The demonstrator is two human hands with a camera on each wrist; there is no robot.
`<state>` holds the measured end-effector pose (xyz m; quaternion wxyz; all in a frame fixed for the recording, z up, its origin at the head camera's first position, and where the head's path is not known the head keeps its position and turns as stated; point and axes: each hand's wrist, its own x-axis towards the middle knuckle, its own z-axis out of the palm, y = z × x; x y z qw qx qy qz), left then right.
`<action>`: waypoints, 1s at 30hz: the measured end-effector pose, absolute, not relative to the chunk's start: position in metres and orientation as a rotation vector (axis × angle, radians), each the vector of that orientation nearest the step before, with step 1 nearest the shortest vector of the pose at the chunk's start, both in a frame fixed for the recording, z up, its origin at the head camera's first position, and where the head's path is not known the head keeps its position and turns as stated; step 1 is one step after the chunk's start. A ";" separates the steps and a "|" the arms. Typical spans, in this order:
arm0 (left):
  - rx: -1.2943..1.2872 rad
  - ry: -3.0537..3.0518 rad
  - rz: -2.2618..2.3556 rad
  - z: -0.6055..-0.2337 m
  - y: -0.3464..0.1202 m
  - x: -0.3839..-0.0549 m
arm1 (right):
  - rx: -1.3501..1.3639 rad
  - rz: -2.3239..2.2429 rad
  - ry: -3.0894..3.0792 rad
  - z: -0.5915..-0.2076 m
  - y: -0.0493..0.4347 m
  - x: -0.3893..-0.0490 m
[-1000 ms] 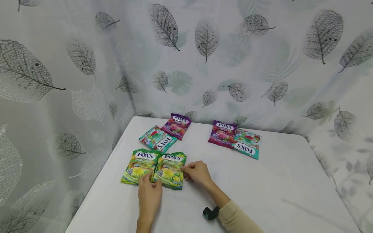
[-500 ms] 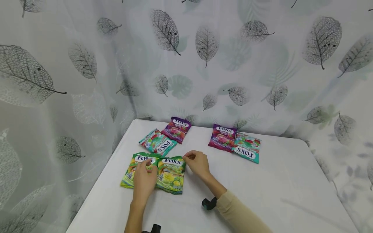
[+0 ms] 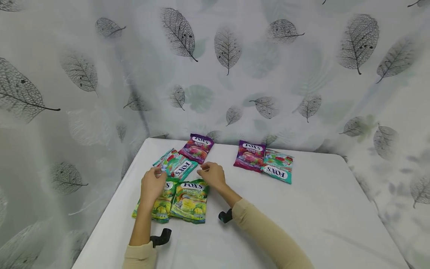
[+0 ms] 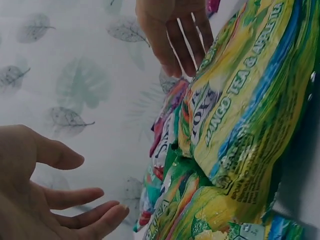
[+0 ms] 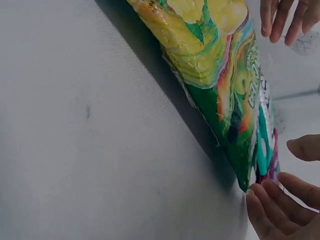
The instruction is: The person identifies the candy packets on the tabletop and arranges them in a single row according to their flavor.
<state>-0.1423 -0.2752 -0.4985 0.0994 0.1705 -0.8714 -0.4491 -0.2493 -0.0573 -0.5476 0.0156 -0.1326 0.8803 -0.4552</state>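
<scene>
Two green-yellow Fox's candy bags lie side by side on the white table, a left bag (image 3: 163, 205) and a right bag (image 3: 189, 201). My left hand (image 3: 152, 186) hovers over the left bag's upper left part and partly hides it. In the left wrist view its fingers (image 4: 80, 197) are loosely spread and hold nothing. Near the right bag's top right corner is my right hand (image 3: 214, 175), its fingers relaxed around nothing; whether a fingertip touches the bag is unclear. Just beyond both hands lie a teal candy bag (image 3: 178, 165) and a purple candy bag (image 3: 197, 148).
Farther right, another purple bag (image 3: 250, 155) and another teal bag (image 3: 278, 165) lie side by side near the back edge. A leaf-patterned curtain (image 3: 248, 86) hangs behind and left of the white table (image 3: 302, 220). Each wrist carries a black camera mount (image 3: 161, 237).
Both hands have moved away from me, from the lower part of the green-yellow bags to their top edge. My left hand has also shifted left. The bags stay together; the head view has shifted slightly.
</scene>
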 end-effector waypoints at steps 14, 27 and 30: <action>0.528 -2.730 -1.175 -0.515 -0.300 -0.179 | -0.285 -1.387 2.699 -0.554 -0.085 -0.265; 0.561 -2.807 -1.279 -0.523 -0.307 -0.191 | 0.041 -1.765 2.331 -0.553 -0.099 -0.265; 0.554 -2.801 -1.302 -0.524 -0.307 -0.195 | 0.107 -1.842 2.254 -0.554 -0.100 -0.267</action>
